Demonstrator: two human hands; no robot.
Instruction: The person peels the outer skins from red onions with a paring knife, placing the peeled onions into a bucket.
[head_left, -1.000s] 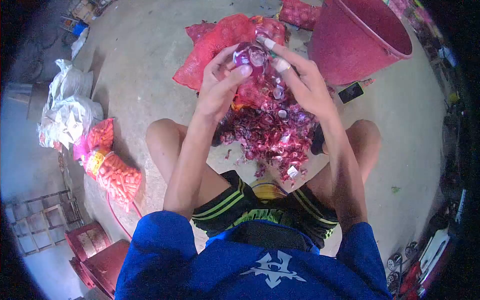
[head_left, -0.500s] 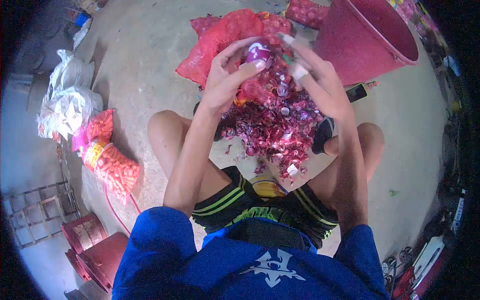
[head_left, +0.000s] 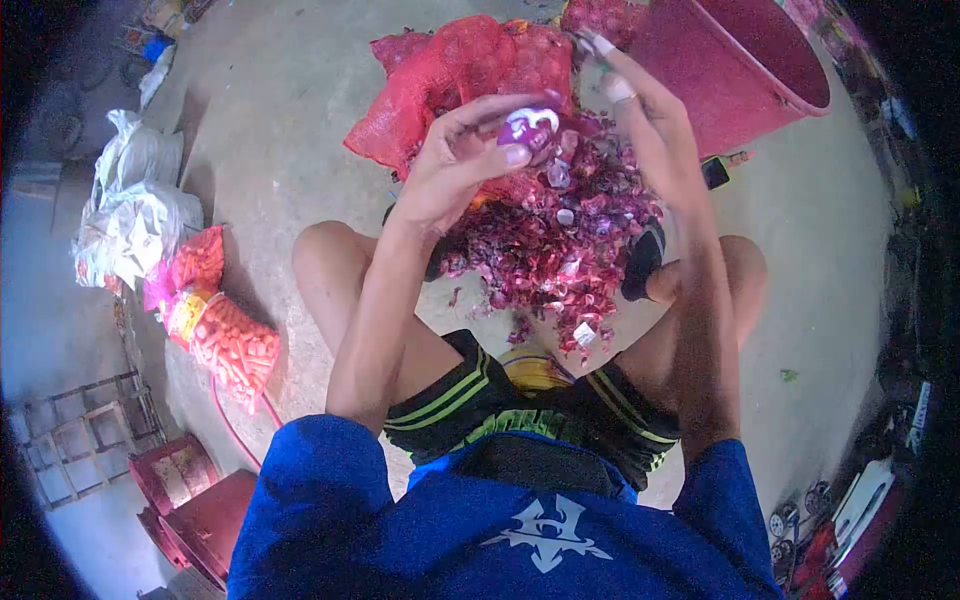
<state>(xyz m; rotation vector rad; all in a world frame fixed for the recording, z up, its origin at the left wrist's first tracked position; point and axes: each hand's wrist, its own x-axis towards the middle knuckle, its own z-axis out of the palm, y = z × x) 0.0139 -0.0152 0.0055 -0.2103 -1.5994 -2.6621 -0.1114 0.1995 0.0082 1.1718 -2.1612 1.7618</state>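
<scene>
My left hand point(head_left: 455, 165) is closed around a red onion point(head_left: 528, 130) whose pale inner flesh shows on top. Apart from the onion, up and to the right, my right hand point(head_left: 655, 125) has white tape on its fingers. Its fingers are curled and smeared by motion; a bit of green shows between them, too small to name. Below both hands a heap of loose purple onion skins point(head_left: 555, 250) covers the floor between my feet. Just behind my left hand lies a red mesh sack point(head_left: 440, 85).
A large red tub point(head_left: 745, 90) stands at the upper right, with another mesh sack of onions point(head_left: 605, 18) near it. A dark phone point(head_left: 716, 172) lies beside the tub. To the left are white sacks point(head_left: 150, 220) and a bag of orange pieces point(head_left: 235, 345). Red buckets point(head_left: 210, 515) sit lower left.
My right hand has swung up and to the right, away from the onion. My left hand has come slightly down and right, still holding the onion, which shows more pale flesh.
</scene>
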